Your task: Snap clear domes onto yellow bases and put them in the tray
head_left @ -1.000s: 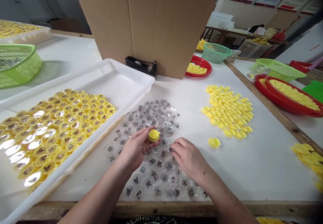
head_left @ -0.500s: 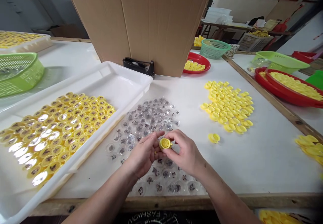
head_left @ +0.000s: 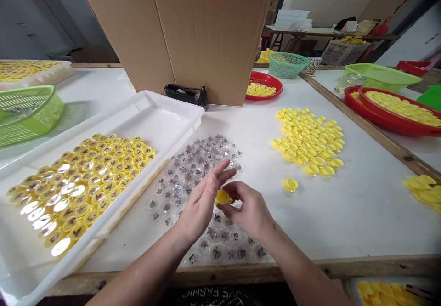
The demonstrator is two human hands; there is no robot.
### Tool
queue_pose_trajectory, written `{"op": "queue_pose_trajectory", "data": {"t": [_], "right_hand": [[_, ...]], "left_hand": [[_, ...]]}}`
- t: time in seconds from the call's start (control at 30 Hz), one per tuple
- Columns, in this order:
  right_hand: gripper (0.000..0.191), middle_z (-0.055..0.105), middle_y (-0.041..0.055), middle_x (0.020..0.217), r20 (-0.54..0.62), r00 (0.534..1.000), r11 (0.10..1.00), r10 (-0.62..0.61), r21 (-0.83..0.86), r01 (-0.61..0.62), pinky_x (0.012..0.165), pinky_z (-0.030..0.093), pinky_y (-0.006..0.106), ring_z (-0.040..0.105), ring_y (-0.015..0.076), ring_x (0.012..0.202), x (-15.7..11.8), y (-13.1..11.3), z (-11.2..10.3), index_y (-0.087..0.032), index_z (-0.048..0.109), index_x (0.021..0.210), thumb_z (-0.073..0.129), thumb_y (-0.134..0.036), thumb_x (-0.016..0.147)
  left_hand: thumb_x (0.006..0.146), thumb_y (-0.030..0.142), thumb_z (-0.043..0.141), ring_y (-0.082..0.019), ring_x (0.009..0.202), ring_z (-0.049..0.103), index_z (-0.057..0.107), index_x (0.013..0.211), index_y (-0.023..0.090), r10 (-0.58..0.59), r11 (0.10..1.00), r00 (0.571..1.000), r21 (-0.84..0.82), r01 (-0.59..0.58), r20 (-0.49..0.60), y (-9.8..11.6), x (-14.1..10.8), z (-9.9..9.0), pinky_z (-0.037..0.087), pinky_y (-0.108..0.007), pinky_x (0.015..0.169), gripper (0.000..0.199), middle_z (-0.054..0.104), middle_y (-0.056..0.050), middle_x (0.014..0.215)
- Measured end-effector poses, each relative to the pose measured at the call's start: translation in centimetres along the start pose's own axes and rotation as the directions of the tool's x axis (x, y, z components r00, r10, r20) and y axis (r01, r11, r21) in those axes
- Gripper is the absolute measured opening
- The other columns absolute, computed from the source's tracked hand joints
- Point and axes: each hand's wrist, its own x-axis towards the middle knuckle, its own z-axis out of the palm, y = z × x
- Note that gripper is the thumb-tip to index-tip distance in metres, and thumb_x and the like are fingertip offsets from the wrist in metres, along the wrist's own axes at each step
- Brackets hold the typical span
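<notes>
Head view from above the bench: the right hand's fingertips (head_left: 230, 188) are drawn narrow and pinch a yellow plastic cap (head_left: 222, 197), which sits between the two hands, low over the bench. The left hand's fingers (head_left: 219, 172) are spread wide and straight, reaching up and away past the cap, holding nothing; whether they touch the cap's edge is hidden. The left hand (head_left: 200, 204) stands on edge, and the right hand (head_left: 246, 208) curls in beside it.

Under both hands lies a loose spread of clear plastic domes (head_left: 198, 166), each with a small dark figure inside. Just right of them sits a single yellow cap (head_left: 290, 184), then a heap of yellow caps (head_left: 306, 143) on the white worktable (head_left: 361, 218).

To the left, a white plastic tray (head_left: 165, 113) holds rows of yellow caps fitted with domes (head_left: 82, 182). Farther off are a red plate of yellow caps (head_left: 263, 80), a green mesh basket (head_left: 287, 65), a lime basket (head_left: 29, 117), a red basin of caps (head_left: 389, 117), and a black tape dispenser (head_left: 185, 95) against an upright cardboard sheet (head_left: 206, 35).
</notes>
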Motion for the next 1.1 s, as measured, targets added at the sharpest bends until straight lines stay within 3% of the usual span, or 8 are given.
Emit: {"op": "queue_pose_trajectory", "data": {"t": [0.13, 0.27, 0.33, 0.43, 0.5, 0.67, 0.83, 1.1], "right_hand": [[0.020, 0.065, 0.0018, 0.080, -0.024, 0.998, 0.995, 0.059, 0.086, -0.057, 0.064, 0.052, 0.029, 0.061, 0.0154, 0.071, 0.0, -0.4, 0.2, -0.020, 0.058, 0.085, 0.068, -0.018, 0.068], [0.023, 0.065, 0.0017, 0.083, -0.059, 0.997, 0.993, -0.047, 0.103, 0.053, 0.069, 0.052, 0.031, 0.060, 0.0154, 0.075, -0.1, -0.6, 0.2, -0.020, 0.059, 0.091, 0.068, -0.016, 0.070], [0.024, 0.064, 0.0034, 0.091, -0.060, 0.987, 0.985, -0.149, 0.074, 0.153, 0.076, 0.052, 0.034, 0.060, 0.0175, 0.085, 0.1, -0.8, 0.1, -0.021, 0.061, 0.093, 0.068, -0.015, 0.072], [0.023, 0.059, 0.0054, 0.102, -0.034, 0.959, 0.959, -0.282, 0.023, 0.283, 0.085, 0.049, 0.038, 0.055, 0.0198, 0.099, 0.9, -0.9, -0.4, -0.022, 0.063, 0.096, 0.068, -0.016, 0.074], [0.029, 0.056, 0.0055, 0.106, -0.023, 0.952, 0.953, -0.304, 0.005, 0.304, 0.085, 0.050, 0.037, 0.055, 0.0193, 0.100, 1.7, -0.6, -1.1, -0.023, 0.062, 0.102, 0.069, -0.018, 0.074], [0.013, 0.058, 0.0028, 0.086, -0.038, 0.974, 0.956, -0.223, -0.207, 0.210, 0.068, 0.050, 0.031, 0.058, 0.0149, 0.076, 2.8, 1.5, -3.0, -0.020, 0.063, 0.089, 0.060, -0.012, 0.080], [0.015, 0.057, 0.0047, 0.091, 0.292, 0.955, 0.885, -0.043, -0.434, 0.172, 0.066, 0.049, 0.032, 0.058, 0.0168, 0.076, 1.6, 2.7, -2.5, -0.018, 0.062, 0.088, 0.061, -0.008, 0.077], [0.013, 0.058, 0.0050, 0.085, 0.330, 0.943, 0.879, 0.036, -0.460, 0.127, 0.070, 0.048, 0.032, 0.058, 0.0177, 0.077, 1.3, 3.3, -1.5, -0.018, 0.062, 0.081, 0.053, -0.009, 0.082]], "left_hand": [[0.088, 0.058, 0.035, -0.027, 0.127, 0.040, 0.045, 0.133, 0.022, 0.049, 0.999, 0.995, 0.010, -0.050, 0.088, 0.2, 0.1, -0.4, 0.034, -0.042, 0.103, 0.058, 0.053, -0.012, 0.130], [0.089, 0.046, 0.047, -0.022, 0.125, 0.043, 0.056, 0.121, 0.023, 0.146, 0.984, 0.982, 0.124, -0.131, -0.121, 0.8, 0.5, -1.7, 0.031, -0.033, 0.106, 0.041, 0.055, -0.006, 0.128], [0.086, 0.038, 0.055, -0.021, 0.112, 0.053, 0.061, 0.116, 0.022, -0.002, 0.981, 0.987, 0.192, 0.033, -0.160, 0.9, 0.5, -2.5, 0.041, -0.030, 0.095, 0.035, 0.060, -0.007, 0.120], [0.083, 0.036, 0.059, -0.017, 0.081, 0.061, 0.063, 0.112, 0.017, -0.305, 0.943, 0.952, 0.133, 0.305, -0.021, 0.8, 0.3, -3.2, 0.049, -0.025, 0.067, 0.035, 0.066, -0.008, 0.095], [0.082, 0.033, 0.061, -0.015, 0.072, 0.061, 0.062, 0.113, 0.015, -0.360, 0.933, 0.933, 0.039, 0.359, 0.027, 0.8, 0.4, -3.4, 0.049, -0.023, 0.061, 0.037, 0.066, -0.009, 0.085], [0.081, 0.033, 0.062, -0.013, 0.065, 0.064, 0.059, 0.113, 0.014, -0.274, 0.961, 0.944, -0.006, 0.278, -0.183, 0.9, 1.4, -5.0, 0.049, -0.020, 0.056, 0.038, 0.067, -0.011, 0.095], [0.078, 0.032, 0.064, -0.007, 0.054, 0.059, 0.061, 0.106, 0.014, -0.200, 0.978, 0.919, -0.012, 0.208, -0.339, 0.4, 1.7, -6.7, 0.044, -0.015, 0.047, 0.033, 0.066, -0.008, 0.094], [0.086, 0.032, 0.052, -0.018, 0.072, 0.067, 0.058, 0.108, 0.012, -0.262, 0.952, 0.917, -0.237, 0.194, -0.300, -0.1, 1.8, -6.2, 0.054, -0.025, 0.063, 0.030, 0.064, -0.012, 0.096]]}}
